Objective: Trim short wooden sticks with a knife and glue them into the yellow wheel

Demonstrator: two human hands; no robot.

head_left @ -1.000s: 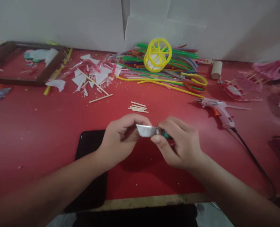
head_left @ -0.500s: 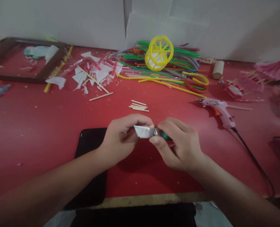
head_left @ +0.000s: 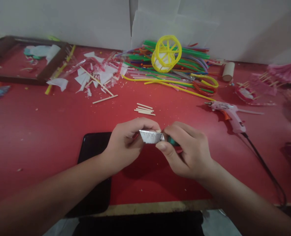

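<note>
Here, knife blade (head_left: 150, 137) beside left fingers (head_left: 145, 122), green handle (head_left: 172, 141) within right fingers (head_left: 176, 131).

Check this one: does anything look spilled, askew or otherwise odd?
White scraps at the back left look messy, scattered with a long stick across them, unlike the neatly grouped short sticks. Also, the cutter in the right hand has its bare blade close to the left hand. Nothing looks clearly broken.
</note>
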